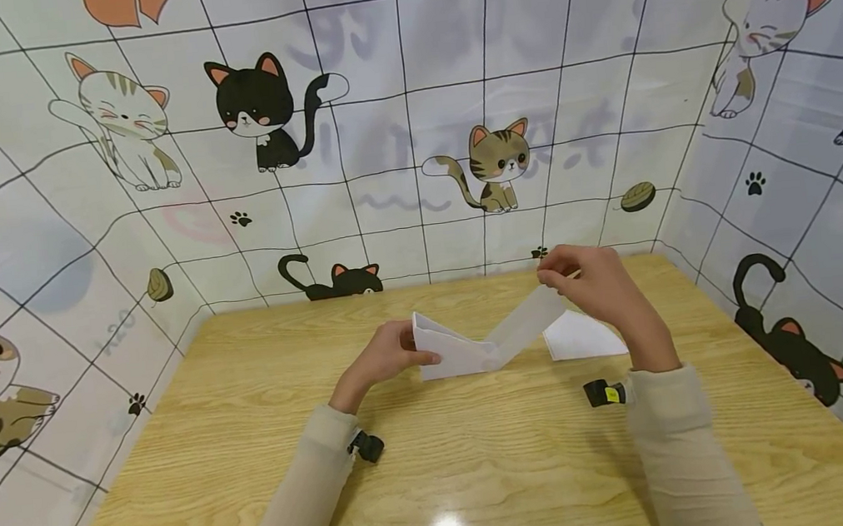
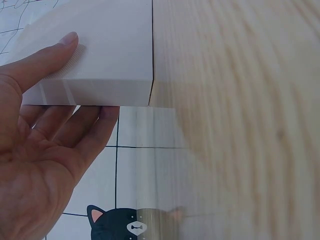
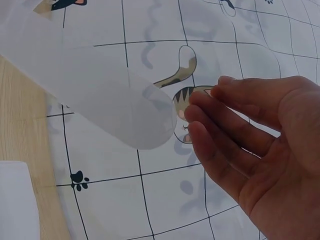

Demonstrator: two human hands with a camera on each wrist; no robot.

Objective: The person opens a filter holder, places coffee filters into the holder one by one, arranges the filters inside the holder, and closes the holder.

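My left hand (image 1: 387,351) grips the left end of a flat white box (image 1: 454,359), thumb on its upper face and fingers below, as the left wrist view shows. In that view the box (image 2: 105,45) has a smooth side wall and a straight edge. A translucent white strip (image 1: 528,325) slants up to the right from the box. Its rounded end (image 3: 145,125) lies just short of my right fingertips in the right wrist view. My right hand (image 1: 592,281) is raised there, fingers loosely bent and tips close together, with nothing visible between them.
A white piece (image 1: 584,336), which looks like paper, lies on the wooden table (image 1: 484,458) below my right hand. Cloth with printed cats (image 1: 380,133) stands behind the table and at both sides. Small black devices (image 1: 367,446) sit at both wrists.
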